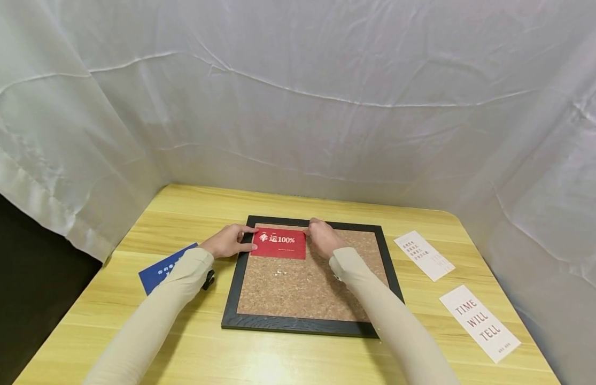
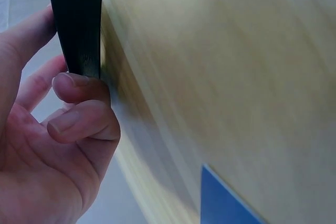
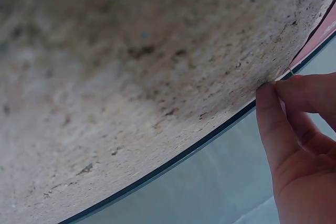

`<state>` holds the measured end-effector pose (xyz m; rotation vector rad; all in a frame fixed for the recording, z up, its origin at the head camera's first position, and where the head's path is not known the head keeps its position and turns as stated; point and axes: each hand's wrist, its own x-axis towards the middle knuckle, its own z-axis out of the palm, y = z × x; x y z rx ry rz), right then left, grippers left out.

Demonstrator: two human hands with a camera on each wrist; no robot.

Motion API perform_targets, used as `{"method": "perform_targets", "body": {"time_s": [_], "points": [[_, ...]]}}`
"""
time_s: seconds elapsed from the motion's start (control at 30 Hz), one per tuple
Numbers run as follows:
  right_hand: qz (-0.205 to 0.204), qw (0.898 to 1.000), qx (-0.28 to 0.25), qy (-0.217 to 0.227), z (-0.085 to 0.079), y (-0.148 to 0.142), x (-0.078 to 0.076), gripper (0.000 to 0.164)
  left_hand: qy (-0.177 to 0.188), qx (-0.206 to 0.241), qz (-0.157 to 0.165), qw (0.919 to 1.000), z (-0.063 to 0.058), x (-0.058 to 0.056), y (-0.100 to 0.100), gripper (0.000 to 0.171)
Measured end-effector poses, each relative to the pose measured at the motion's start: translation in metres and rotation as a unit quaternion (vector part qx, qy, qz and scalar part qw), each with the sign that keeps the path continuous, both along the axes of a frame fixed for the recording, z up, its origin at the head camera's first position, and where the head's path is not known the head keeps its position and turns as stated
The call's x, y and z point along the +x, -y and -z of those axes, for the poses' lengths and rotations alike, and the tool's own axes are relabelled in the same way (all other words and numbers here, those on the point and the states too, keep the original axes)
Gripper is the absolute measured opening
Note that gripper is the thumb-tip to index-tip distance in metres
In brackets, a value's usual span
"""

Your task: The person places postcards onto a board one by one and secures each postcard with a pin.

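Observation:
A red card point(image 1: 280, 251) with white lettering lies on the upper left of a black-framed cork board point(image 1: 302, 294). My left hand point(image 1: 225, 241) reaches over the board's left side, thumb and forefinger spread along the card's left edge. In the left wrist view, that hand's other fingers point(image 2: 86, 119) bend beside the black frame point(image 2: 81, 24). At the card's upper right corner, my right hand point(image 1: 323, 236) pinches a small pin point(image 3: 290, 70) between thumb and forefinger. Only its thin shaft shows; the fingers hide the rest.
Small clear pins point(image 1: 280, 272) lie on the cork below the card. A blue card point(image 1: 165, 270) is partly under my left forearm, with a small black object point(image 1: 208, 279) near that wrist. Two white cards point(image 1: 424, 255) with print lie right of the board. Pale curtains hang behind the table.

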<state>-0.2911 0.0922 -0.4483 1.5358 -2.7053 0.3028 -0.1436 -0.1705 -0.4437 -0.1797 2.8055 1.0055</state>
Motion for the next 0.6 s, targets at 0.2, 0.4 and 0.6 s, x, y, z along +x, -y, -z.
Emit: {"method": "perform_targets", "body": {"time_s": [0.2,0.4,0.6], "points": [[-0.001,1.0,-0.004,0.001,-0.0012,-0.0012,0.0011,0.019,0.001,0.003,-0.001,1.0,-0.001,0.0014,-0.0012,0.06],[-0.001,1.0,0.002,-0.007,0.0002,-0.0006,0.0015,0.019,0.0,-0.002,0.0,1.0,-0.0012,0.001,-0.0015,0.06],[-0.01,1.0,0.003,-0.017,0.0011,0.0001,0.0014,0.017,-0.001,-0.001,0.0,1.0,-0.0012,0.0013,-0.0014,0.06]]}}
